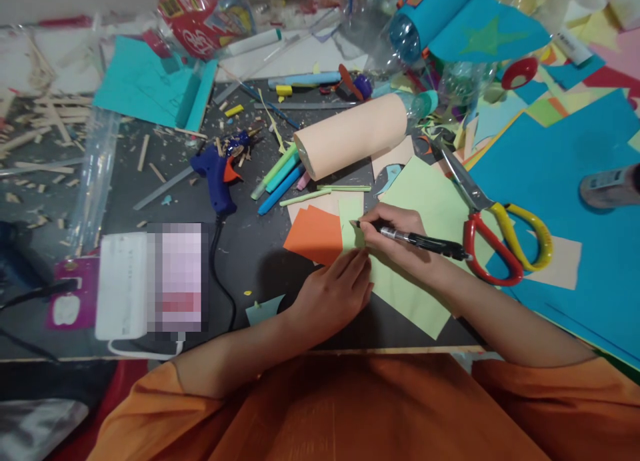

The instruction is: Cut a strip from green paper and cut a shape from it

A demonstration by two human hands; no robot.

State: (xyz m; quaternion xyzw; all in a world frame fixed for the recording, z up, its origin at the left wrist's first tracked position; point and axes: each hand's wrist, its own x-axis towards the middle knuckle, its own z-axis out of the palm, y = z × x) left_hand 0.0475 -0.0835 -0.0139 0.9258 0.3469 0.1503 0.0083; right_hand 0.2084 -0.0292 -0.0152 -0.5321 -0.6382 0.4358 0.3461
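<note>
My right hand (390, 231) is closed around a black pen (425, 242), its tip on a small pale green paper strip (351, 214). Just below, my left hand (333, 294) lies with its fingers stretched out over the strip's lower end, holding nothing. An orange piece of paper (315, 234) lies against the strip's left side. Beneath my right hand and forearm is a larger light green sheet (415, 301). Scissors (493, 214) with red and yellow handles lie to the right of my right hand, blades pointing away from me.
A clear bottle wrapped in peach paper (355, 136) lies beyond my hands, beside several markers (280, 181). A blue glue gun (220, 174), its cord and a white power bank (121, 284) are on the left. Blue sheets (565, 181) cover the right side. Wood scraps (50, 121) lie far left.
</note>
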